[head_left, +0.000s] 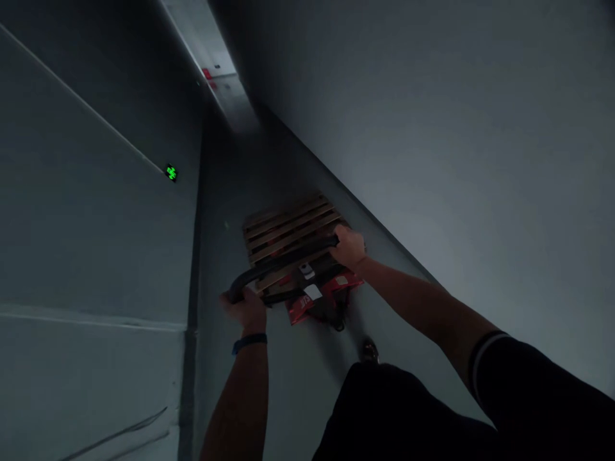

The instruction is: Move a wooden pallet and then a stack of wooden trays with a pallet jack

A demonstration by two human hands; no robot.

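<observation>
Both my hands grip the black loop handle (288,257) of a red pallet jack (301,310). My left hand (247,309) is wrapped round the handle's left end, with a dark blue band on the wrist. On the right end, my right hand (349,248) is closed round the bar. Beyond the handle, a wooden slatted pallet (288,229) rests over the jack's forks, which are mostly hidden under the slats. White labels show on the jack's dark middle part.
A pale wall (480,160) runs close along the right, another wall (96,243) along the left. A green lit sign (171,172) hangs on the left wall. The dim corridor floor (288,397) leads toward a bright opening (230,96). My shoe (369,351) is behind the jack.
</observation>
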